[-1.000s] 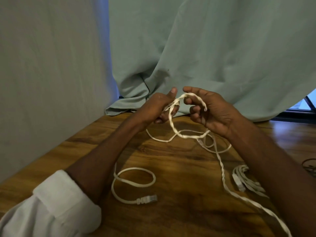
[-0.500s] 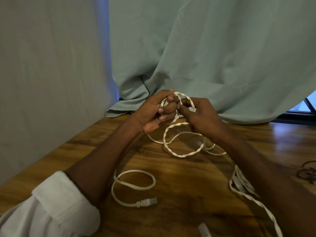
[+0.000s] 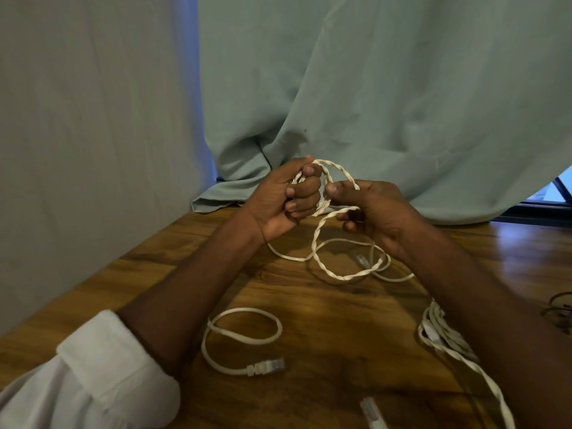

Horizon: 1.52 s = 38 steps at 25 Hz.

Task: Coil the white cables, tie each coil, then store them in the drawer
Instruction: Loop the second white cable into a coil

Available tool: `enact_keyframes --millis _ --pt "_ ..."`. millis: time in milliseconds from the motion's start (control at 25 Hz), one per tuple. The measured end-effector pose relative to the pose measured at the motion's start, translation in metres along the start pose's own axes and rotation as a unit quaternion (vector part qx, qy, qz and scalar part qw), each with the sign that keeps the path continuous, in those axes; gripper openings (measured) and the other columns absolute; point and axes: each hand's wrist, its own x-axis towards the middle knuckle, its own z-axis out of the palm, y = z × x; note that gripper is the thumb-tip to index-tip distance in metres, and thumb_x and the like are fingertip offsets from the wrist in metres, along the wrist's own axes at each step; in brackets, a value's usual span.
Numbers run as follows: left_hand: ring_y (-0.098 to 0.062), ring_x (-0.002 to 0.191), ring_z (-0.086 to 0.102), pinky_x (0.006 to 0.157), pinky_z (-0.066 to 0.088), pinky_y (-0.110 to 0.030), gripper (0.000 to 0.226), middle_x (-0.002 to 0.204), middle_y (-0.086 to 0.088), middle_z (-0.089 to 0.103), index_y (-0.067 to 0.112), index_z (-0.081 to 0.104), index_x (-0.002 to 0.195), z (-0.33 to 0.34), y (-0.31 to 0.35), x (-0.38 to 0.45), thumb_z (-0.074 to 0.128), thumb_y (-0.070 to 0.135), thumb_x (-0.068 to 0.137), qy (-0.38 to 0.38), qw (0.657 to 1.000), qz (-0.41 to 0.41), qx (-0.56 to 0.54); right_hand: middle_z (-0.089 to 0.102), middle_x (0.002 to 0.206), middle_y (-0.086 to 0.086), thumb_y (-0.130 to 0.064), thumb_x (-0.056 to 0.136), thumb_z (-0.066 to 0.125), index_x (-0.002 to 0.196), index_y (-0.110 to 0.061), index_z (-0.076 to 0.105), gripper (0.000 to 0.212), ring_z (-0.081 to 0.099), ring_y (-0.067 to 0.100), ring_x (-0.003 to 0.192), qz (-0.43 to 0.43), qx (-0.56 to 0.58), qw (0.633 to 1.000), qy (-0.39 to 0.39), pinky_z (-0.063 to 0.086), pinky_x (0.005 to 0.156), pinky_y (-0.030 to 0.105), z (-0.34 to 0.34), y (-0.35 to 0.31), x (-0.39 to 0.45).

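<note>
My left hand (image 3: 288, 198) grips several small loops of a twisted white cable (image 3: 337, 171) above the wooden table (image 3: 309, 382). My right hand (image 3: 371, 209) holds the same cable just to the right, its fingers curled round the strand. A loop of this cable (image 3: 318, 258) hangs down onto the table between my hands. A smooth white cable with a plug (image 3: 244, 335) lies in a loose ring near my left forearm. Another bundle of twisted white cable (image 3: 439, 339) lies under my right forearm. No drawer is in view.
A pale green curtain (image 3: 371, 103) hangs behind the table and pools on its far edge. A grey fabric panel (image 3: 93, 134) stands on the left. A dark cable (image 3: 560, 311) lies at the right edge. A loose plug (image 3: 373, 413) lies near the front.
My hands have drawn slightly apart. The left now clenches the gathered loops while the right has slid right along the strand, and the hanging loop has lengthened downward.
</note>
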Motion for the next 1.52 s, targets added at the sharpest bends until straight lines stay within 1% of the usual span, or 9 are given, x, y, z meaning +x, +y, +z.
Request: enact_keyframes --millis 280,560,680,760,840,880,1000,1240,1520 --pt "-0.004 0.03 0.033 0.036 0.015 -0.02 0.034 0.04 0.009 0.036 0.019 0.041 0.08 -0.003 0.0 0.003 0.025 0.025 0.11 0.024 0.998 0.036 -0.049 0.074 0.083 0.003 -0.011 0.089 0.074 0.105 -0.015 0.075 0.016 0.072 0.013 0.072 0.059 0.15 0.986 -0.033 0.056 0.062 0.024 0.006 -0.002 0.001" --pt "-0.004 0.029 0.032 0.035 0.016 -0.02 0.034 0.04 0.008 0.035 0.019 0.042 0.079 -0.01 0.003 0.001 0.027 0.024 0.109 0.044 0.997 0.039 -0.049 0.068 0.083 0.007 -0.004 0.097 0.06 0.095 -0.008 0.066 0.008 0.07 0.017 0.077 0.11 0.409 0.902 -0.081 0.062 0.088 0.043 0.001 -0.008 0.001" --pt "-0.004 0.03 0.033 0.036 0.016 -0.02 0.032 0.04 0.008 0.036 0.019 0.043 0.079 -0.012 0.005 0.001 0.029 0.023 0.108 0.044 0.996 0.049 -0.06 0.058 0.094 0.017 0.002 0.09 0.063 0.111 0.0 0.063 0.021 0.057 0.015 0.073 0.071 0.508 0.852 -0.103 0.064 0.066 0.035 0.002 -0.012 -0.001" --pt "-0.005 0.03 0.034 0.035 0.018 -0.02 0.038 0.041 0.007 0.038 0.019 0.046 0.077 -0.015 0.007 0.0 0.026 0.021 0.109 0.036 0.994 0.053 -0.084 0.057 0.1 0.017 0.005 0.091 0.06 0.121 -0.001 0.062 0.031 0.051 0.012 0.069 0.038 0.406 0.907 -0.101 0.056 0.056 0.026 0.006 -0.013 -0.002" --pt "-0.005 0.03 0.035 0.034 0.018 -0.02 0.04 0.041 0.007 0.039 0.019 0.048 0.076 -0.016 0.009 -0.001 0.025 0.021 0.109 0.032 0.993 0.055 -0.098 0.066 0.105 0.012 0.008 0.099 0.05 0.123 -0.006 0.067 0.032 0.055 0.011 0.059 -0.038 0.15 0.988 -0.017 0.051 0.05 0.025 0.014 -0.008 -0.003" --pt "-0.005 0.03 0.035 0.034 0.017 -0.02 0.041 0.041 0.007 0.039 0.019 0.048 0.076 -0.015 0.01 -0.001 0.025 0.021 0.109 0.032 0.993 0.055 -0.095 0.07 0.107 0.011 0.009 0.101 0.048 0.121 -0.011 0.069 0.035 0.057 0.012 0.054 -0.074 0.042 0.996 0.038 0.049 0.046 0.025 0.017 -0.003 -0.003" --pt "-0.004 0.029 0.035 0.033 0.016 -0.019 0.036 0.04 0.008 0.039 0.019 0.043 0.079 -0.011 0.01 -0.001 0.025 0.023 0.11 0.016 0.994 0.061 -0.092 0.076 0.099 0.008 0.002 0.102 0.053 0.121 -0.019 0.069 0.032 0.058 0.013 0.044 -0.11 -0.101 0.983 0.105 0.043 0.04 0.023 0.017 0.009 -0.001" --pt "-0.006 0.033 0.041 0.031 0.033 -0.018 0.035 0.045 0.006 0.044 0.016 0.05 0.069 -0.013 0.013 0.0 0.038 0.017 0.102 0.079 0.974 0.112 -0.181 0.07 0.06 0.002 -0.032 0.108 0.054 0.121 -0.022 0.074 0.026 0.052 0.009 0.034 -0.156 -0.325 0.933 0.019 0.039 0.037 0.017 0.032 0.021 -0.012" --pt "-0.025 0.071 0.078 0.063 0.063 -0.027 0.038 0.082 -0.016 0.078 0.014 0.047 0.08 -0.004 0.004 0.003 0.034 0.026 0.113 0.193 0.958 0.177 -0.12 0.066 0.091 -0.003 -0.032 0.106 0.057 0.136 -0.017 0.059 0.033 0.06 0.01 0.072 -0.218 -0.489 0.842 -0.069 0.052 0.079 0.03 0.05 0.02 -0.023"
